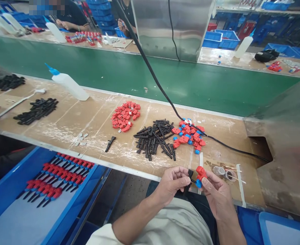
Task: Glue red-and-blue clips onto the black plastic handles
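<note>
Between the thumb and fingers of my left hand (174,183) is a black stick-shaped plastic part (190,174). My right hand (217,190) pinches a red and blue plastic piece (200,173), its red end up and its blue end low. The two parts meet or nearly touch in front of my lap; the exact joint is too small to tell. Beyond my hands lie a heap of black stick parts (153,139) and a pile of red and blue pieces (189,134). One single black part (110,144) lies apart on the bench.
Red pieces (125,115) form a round pile, with small grey squares (81,139) nearer the edge. A white bottle (70,86) leans at the back. Small pots (230,175) stand right. A black cable (162,90) crosses the bench. The blue bin (70,207) holds rows of joined parts.
</note>
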{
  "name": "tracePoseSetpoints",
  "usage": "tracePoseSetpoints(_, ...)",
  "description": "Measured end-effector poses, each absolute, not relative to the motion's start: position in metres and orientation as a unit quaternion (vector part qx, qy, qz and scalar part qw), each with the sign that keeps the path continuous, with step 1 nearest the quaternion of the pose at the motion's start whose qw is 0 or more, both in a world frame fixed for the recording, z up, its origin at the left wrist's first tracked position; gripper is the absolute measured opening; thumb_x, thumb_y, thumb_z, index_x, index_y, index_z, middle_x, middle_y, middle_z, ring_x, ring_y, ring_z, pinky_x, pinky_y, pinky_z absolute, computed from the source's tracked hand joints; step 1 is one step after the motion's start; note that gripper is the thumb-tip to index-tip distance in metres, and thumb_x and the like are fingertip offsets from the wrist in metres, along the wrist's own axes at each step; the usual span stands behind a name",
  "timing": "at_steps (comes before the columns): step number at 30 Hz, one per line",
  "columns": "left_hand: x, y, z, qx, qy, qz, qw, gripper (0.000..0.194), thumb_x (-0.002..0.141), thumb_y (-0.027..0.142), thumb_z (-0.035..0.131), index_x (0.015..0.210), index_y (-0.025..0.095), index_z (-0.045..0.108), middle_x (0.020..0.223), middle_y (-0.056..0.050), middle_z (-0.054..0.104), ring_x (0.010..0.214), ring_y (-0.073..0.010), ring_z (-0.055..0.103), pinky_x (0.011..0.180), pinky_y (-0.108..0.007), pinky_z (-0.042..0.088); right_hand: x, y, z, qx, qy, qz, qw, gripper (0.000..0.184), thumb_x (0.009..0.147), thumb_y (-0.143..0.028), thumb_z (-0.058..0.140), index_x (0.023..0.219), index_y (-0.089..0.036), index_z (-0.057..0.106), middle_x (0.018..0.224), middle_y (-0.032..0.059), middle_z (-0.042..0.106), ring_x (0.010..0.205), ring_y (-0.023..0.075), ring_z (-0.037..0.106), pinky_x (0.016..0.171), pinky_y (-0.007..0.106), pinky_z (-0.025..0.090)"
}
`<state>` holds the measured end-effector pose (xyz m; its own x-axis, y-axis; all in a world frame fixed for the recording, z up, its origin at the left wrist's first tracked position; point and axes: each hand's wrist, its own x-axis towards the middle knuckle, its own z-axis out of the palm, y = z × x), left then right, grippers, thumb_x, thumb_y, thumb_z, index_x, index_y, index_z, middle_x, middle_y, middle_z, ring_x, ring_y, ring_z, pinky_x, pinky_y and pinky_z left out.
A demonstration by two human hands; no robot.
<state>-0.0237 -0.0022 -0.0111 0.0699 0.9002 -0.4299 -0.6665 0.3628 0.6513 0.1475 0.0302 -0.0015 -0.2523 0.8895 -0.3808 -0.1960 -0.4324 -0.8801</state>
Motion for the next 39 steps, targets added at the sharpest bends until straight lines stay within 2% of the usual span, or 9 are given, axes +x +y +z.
tracePoseSetpoints(6, -0.023, -0.003, -0.013, 0.182, 0.433, 0.56, 0.683, 0.053, 0.054, 0.051, 0.098, 0.082, 0.014, 0.071, 0.06, 0.002, 0.063, 0.05, -0.0104, 0.053, 0.043, -0.021, 0.035, 0.147, 0.026, -0.012, -0.485, -0.402, 0.659, 0.411, 0.042, 0.072, -0.051, 0.091, 0.098, -0.019, 0.084, 0.084, 0.0095, 0.077, 0.064, 0.0174, 0.061, 0.055, 0.027, 0.052)
tracePoseSetpoints(12, -0.028, -0.004, -0.013, 0.224, 0.449, 0.551, 0.666, 0.053, 0.057, 0.054, 0.096, 0.081, 0.014, 0.07, 0.059, 0.0, 0.066, 0.05, -0.0109, 0.054, 0.046, -0.022, 0.039, 0.151, 0.02, -0.015, -0.51, -0.449, 0.614, 0.401, 0.039, 0.077, -0.048, 0.088, 0.104, -0.021, 0.081, 0.087, 0.0076, 0.076, 0.068, 0.0181, 0.064, 0.059, 0.028, 0.056)
tracePoseSetpoints(18, -0.035, -0.004, -0.009, 0.246, 0.451, 0.538, 0.668, 0.052, 0.059, 0.054, 0.096, 0.079, 0.015, 0.07, 0.062, -0.001, 0.068, 0.053, -0.0121, 0.058, 0.051, -0.025, 0.043, 0.145, 0.019, -0.005, -0.5, -0.481, 0.604, 0.393, 0.034, 0.079, -0.047, 0.086, 0.1, -0.021, 0.081, 0.081, 0.0067, 0.074, 0.069, 0.0195, 0.065, 0.057, 0.028, 0.058)
tracePoseSetpoints(28, -0.04, -0.005, -0.009, 0.271, 0.441, 0.513, 0.685, 0.054, 0.059, 0.059, 0.094, 0.077, 0.014, 0.069, 0.059, -0.001, 0.066, 0.049, -0.0106, 0.054, 0.048, -0.024, 0.04, 0.139, 0.016, -0.002, -0.5, -0.497, 0.591, 0.391, 0.034, 0.08, -0.049, 0.085, 0.097, -0.021, 0.08, 0.078, 0.0059, 0.074, 0.064, 0.0172, 0.064, 0.058, 0.026, 0.057)
tracePoseSetpoints(33, -0.042, -0.005, -0.011, 0.278, 0.444, 0.498, 0.691, 0.053, 0.058, 0.059, 0.095, 0.075, 0.014, 0.07, 0.057, 0.0, 0.064, 0.045, -0.0081, 0.049, 0.044, -0.022, 0.036, 0.137, 0.012, -0.001, -0.504, -0.499, 0.587, 0.39, 0.03, 0.082, -0.047, 0.083, 0.098, -0.022, 0.079, 0.082, 0.0057, 0.075, 0.069, 0.0181, 0.067, 0.06, 0.026, 0.058)
tracePoseSetpoints(39, -0.042, -0.005, -0.009, 0.286, 0.443, 0.491, 0.693, 0.052, 0.057, 0.058, 0.096, 0.073, 0.014, 0.072, 0.057, 0.0, 0.065, 0.047, -0.0091, 0.05, 0.045, -0.022, 0.037, 0.134, 0.008, -0.003, -0.503, -0.499, 0.586, 0.393, 0.031, 0.084, -0.048, 0.082, 0.1, -0.022, 0.078, 0.081, 0.0055, 0.074, 0.068, 0.0182, 0.066, 0.06, 0.027, 0.057)
